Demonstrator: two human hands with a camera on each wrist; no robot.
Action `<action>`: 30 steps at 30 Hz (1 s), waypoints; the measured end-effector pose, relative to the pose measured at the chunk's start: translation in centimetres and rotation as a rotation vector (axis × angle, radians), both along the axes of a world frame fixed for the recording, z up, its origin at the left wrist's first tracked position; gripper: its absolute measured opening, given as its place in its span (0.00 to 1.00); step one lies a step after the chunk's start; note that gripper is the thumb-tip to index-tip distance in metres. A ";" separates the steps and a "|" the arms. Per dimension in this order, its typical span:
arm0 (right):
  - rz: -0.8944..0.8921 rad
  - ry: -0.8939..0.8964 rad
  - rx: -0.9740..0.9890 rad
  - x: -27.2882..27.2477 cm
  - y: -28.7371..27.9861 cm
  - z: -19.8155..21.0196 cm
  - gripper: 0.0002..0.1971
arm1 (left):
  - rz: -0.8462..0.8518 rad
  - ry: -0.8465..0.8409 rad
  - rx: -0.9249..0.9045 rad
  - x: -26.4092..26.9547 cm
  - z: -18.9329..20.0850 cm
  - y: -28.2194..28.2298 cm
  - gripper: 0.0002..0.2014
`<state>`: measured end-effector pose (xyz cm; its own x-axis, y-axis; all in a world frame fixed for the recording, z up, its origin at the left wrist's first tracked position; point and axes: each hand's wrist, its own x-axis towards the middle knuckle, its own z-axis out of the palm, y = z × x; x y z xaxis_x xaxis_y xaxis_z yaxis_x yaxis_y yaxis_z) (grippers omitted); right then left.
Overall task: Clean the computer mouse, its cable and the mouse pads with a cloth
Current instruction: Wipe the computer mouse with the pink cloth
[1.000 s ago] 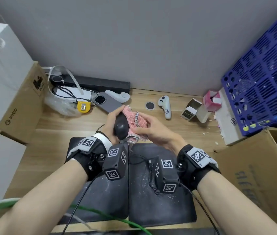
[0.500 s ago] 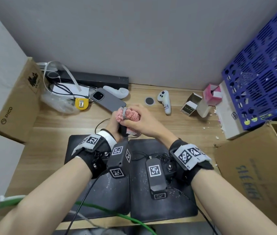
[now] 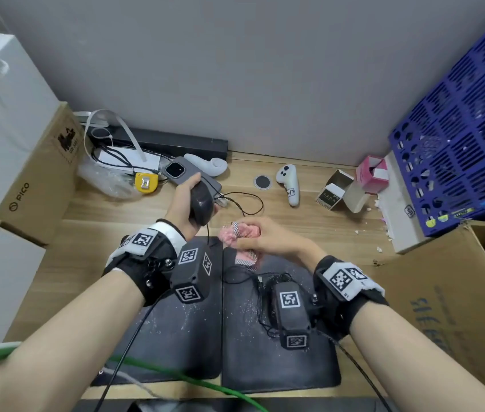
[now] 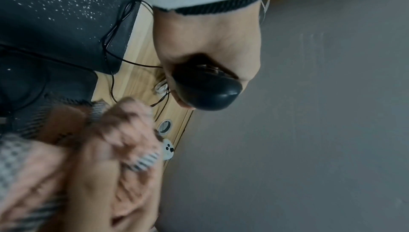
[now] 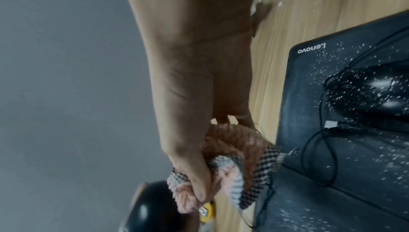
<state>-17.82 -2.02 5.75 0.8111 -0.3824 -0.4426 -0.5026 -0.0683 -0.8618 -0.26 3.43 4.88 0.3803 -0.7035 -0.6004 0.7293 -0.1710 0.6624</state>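
My left hand (image 3: 189, 200) grips a black computer mouse (image 3: 202, 203) and holds it up off the desk, near a phone. The left wrist view shows the mouse (image 4: 205, 94) in my curled fingers. My right hand (image 3: 265, 236) clutches a bunched pink cloth (image 3: 235, 233) with a checked edge, just past the far edge of the mouse pads. A thin black cable (image 3: 253, 200) loops on the desk between mouse and cloth. Two black mouse pads (image 3: 176, 337) (image 3: 265, 370) lie side by side, speckled with white crumbs. A second dusty mouse (image 5: 376, 92) sits on the Lenovo pad (image 5: 332, 166).
A phone (image 3: 176, 171), white controllers (image 3: 288, 185), a yellow tag (image 3: 145, 182) and small boxes (image 3: 336, 191) lie along the back of the wooden desk (image 3: 309, 227). Cardboard boxes (image 3: 39, 179) stand left and right, a blue crate (image 3: 458, 150) at right. A green cable (image 3: 176, 373) crosses the near edge.
The hands have come apart. The left hand carried the mouse away to the far left, and the right hand drew the cloth off it toward the pads.
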 end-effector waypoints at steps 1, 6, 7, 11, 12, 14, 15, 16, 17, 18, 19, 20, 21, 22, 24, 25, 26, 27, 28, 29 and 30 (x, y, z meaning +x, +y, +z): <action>-0.032 -0.037 0.043 0.0 -0.4 0.6 0.08 | -0.011 -0.018 -0.005 -0.1 -0.1 0.1 0.11; -0.238 -0.221 -0.035 2.2 -1.6 3.4 0.10 | -0.111 -0.145 -0.067 -1.9 -0.7 0.1 0.20; -0.237 -0.217 -0.094 2.6 -1.6 3.7 0.11 | -0.120 -0.157 -0.084 -2.5 -0.5 0.1 0.20; -0.058 -0.211 -0.268 3.3 -0.7 4.7 0.11 | -0.125 -0.098 -0.120 -3.4 0.1 0.2 0.13; -0.026 -0.220 -0.260 3.1 -0.4 4.8 0.10 | -0.126 -0.077 -0.114 -3.2 0.0 0.3 0.12; 0.030 -0.216 -0.229 2.6 -0.1 4.6 0.10 | -0.125 -0.001 -0.083 -2.9 0.1 0.4 0.13; 0.085 -0.184 -0.233 2.3 0.0 4.4 0.11 | -0.078 0.054 -0.059 -2.8 0.1 0.5 0.13; 0.161 -0.127 -0.243 1.9 0.1 4.1 0.11 | 0.002 0.101 -0.042 -2.8 0.3 0.6 0.13; 0.231 -0.061 -0.247 1.5 0.3 3.6 0.11 | 0.098 0.146 -0.035 -2.8 0.3 0.7 0.13; 0.265 -0.014 -0.241 0.9 0.4 3.2 0.11 | 0.174 0.194 -0.051 -2.8 0.4 0.8 0.13; 0.256 0.008 -0.234 0.3 0.4 2.7 0.12 | 0.213 0.231 -0.073 -2.9 0.5 0.8 0.14; 0.208 0.017 -0.210 -0.2 0.4 2.3 0.12 | 0.227 0.256 -0.088 -2.9 0.4 0.8 0.16; 0.143 0.023 -0.164 -0.7 0.2 2.0 0.13 | 0.239 0.284 -0.103 -2.9 0.4 0.9 0.17; 0.076 0.026 -0.109 -1.3 0.0 1.7 0.13 | 0.245 0.305 -0.114 -3.0 0.3 0.8 0.16; 0.000 0.004 -0.054 -1.8 -0.5 1.8 0.12 | 0.236 0.343 -0.149 -3.1 0.1 0.9 0.16; -0.018 -0.027 -0.049 -2.0 -0.7 2.0 0.10 | 0.195 0.355 -0.169 -3.5 0.1 0.9 0.17; -0.027 -0.068 -0.050 -2.1 -0.8 2.4 0.09 | 0.138 0.347 -0.177 -3.9 0.1 0.9 0.19; -0.028 -0.109 -0.058 -2.0 -0.8 2.7 0.09 | 0.087 0.329 -0.178 -4.2 0.0 0.9 0.21; -0.026 -0.136 -0.080 -2.0 -0.7 3.0 0.10 | 0.040 0.323 -0.180 -4.6 -0.2 0.9 0.23; -0.022 -0.144 -0.118 -1.8 -0.5 3.2 0.11 | -0.001 0.325 -0.183 -5.0 -0.3 0.8 0.24; -0.019 -0.142 -0.160 -1.7 -0.2 3.2 0.12 | -0.026 0.327 -0.183 -5.3 -0.5 0.8 0.25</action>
